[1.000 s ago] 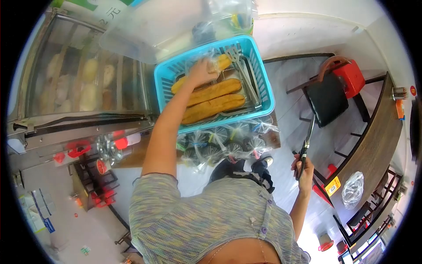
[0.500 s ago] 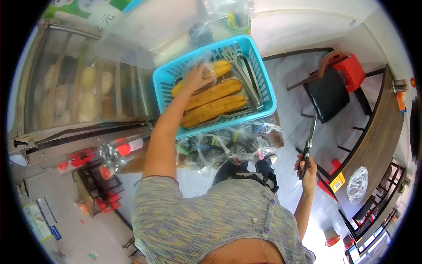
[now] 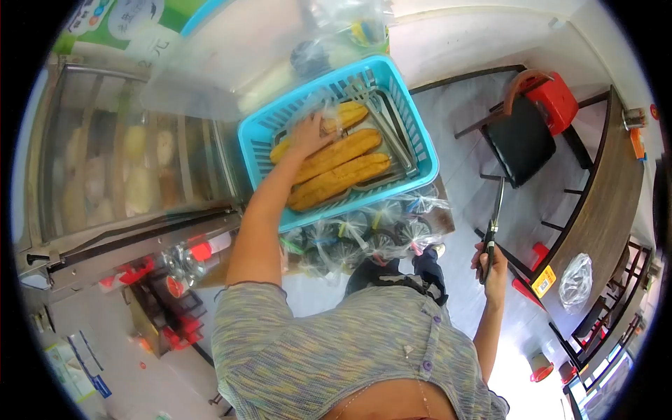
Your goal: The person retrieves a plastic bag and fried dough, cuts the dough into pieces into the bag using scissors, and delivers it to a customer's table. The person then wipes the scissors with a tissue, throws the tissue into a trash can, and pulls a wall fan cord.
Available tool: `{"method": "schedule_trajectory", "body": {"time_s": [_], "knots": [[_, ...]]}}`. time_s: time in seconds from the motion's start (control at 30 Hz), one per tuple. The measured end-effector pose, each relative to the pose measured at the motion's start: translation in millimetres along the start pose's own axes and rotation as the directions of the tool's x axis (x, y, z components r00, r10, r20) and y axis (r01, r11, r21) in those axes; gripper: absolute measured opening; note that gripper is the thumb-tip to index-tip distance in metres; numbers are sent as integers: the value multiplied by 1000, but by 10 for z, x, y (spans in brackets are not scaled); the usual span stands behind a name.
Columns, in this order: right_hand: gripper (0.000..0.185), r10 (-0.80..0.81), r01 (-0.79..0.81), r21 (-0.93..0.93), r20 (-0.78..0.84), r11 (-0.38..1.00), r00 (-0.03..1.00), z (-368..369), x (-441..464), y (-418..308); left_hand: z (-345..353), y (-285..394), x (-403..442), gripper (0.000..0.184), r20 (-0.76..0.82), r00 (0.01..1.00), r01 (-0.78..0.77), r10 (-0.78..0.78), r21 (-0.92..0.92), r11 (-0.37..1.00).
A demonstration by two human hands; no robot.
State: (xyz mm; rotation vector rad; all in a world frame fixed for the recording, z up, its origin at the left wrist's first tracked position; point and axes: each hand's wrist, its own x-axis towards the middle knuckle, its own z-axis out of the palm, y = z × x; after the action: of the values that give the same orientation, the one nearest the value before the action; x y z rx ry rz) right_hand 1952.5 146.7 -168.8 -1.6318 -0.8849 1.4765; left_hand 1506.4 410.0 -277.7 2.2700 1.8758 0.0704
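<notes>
My left hand (image 3: 312,134) is closed over the farthest fried dough stick (image 3: 347,115) in the blue plastic basket (image 3: 425,133). A crinkled clear plastic bag (image 3: 316,102) lies around the fingers and partly hides their grip. Two more dough sticks, a middle one (image 3: 344,152) and a nearer one (image 3: 341,182), lie side by side below that hand. Out to the right, away from the basket, my right hand (image 3: 494,269) is wrapped round the black handles of a pair of scissors (image 3: 492,231), whose blades point upward and look closed.
Metal tongs (image 3: 392,129) lie along the basket's right side. Several bagged cups (image 3: 343,248) stand just below the basket. A glass-fronted food cabinet (image 3: 140,147) is on the left. At right are a black-seated chair (image 3: 521,147) and a long wooden table (image 3: 595,224).
The view has shifted slightly. My left hand stays on the far dough stick, moving little against the basket. My right hand still holds the scissors in nearly the same place.
</notes>
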Motion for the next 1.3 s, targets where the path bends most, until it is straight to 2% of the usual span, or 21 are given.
{"method": "schedule_trajectory", "body": {"time_s": [0.07,0.17,0.27,0.37,0.47,0.57,0.67,0.77,0.87,0.97,1.07,1.17,1.27,1.3], "knots": [[35,9,-9,6,-9,1000,1000,8,-11,-32,50,-28,31,84,-63,997,-45,42,-33,998],[36,18,-18,15,-6,1000,1000,2,-12,-36,9,-38,40,86,3,999,-37,37,-88,995],[38,-1,1,29,-4,1000,1000,-18,-8,30,-154,78,-7,82,-31,997,-77,75,-69,995],[41,4,-4,30,-1,1000,1000,-20,1,30,-217,66,7,79,94,994,-32,50,-177,984],[42,25,-25,26,-3,999,1000,-7,-2,3,-118,-2,-11,72,-7,996,-84,84,-203,976],[45,6,-6,41,7,999,1000,-2,3,-2,-166,31,21,74,166,985,89,-53,-217,972],[46,15,-16,31,15,999,1000,-11,8,20,-238,81,35,71,162,980,159,-113,-314,936],[47,18,-18,36,17,999,1000,6,10,6,-212,24,103,72,193,979,126,-69,-298,946],[46,20,-20,33,14,999,1000,21,1,-9,-159,-17,167,71,205,976,148,-76,-363,920],[45,18,-18,37,21,999,1000,21,-1,-21,-247,29,171,70,276,959,162,-70,-324,932],[43,17,-18,34,16,999,1000,22,-8,-20,19,-180,219,66,202,978,119,-47,-359,926],[42,16,-17,43,22,999,1000,15,-2,6,-19,-197,232,59,298,953,165,-47,-382,909],[42,-5,4,44,35,999,999,15,3,10,-117,-116,248,52,379,922,213,-77,-331,919],[42,-2,1,48,34,999,999,17,5,3,-150,-86,230,51,325,944,185,-66,-352,917]]}}
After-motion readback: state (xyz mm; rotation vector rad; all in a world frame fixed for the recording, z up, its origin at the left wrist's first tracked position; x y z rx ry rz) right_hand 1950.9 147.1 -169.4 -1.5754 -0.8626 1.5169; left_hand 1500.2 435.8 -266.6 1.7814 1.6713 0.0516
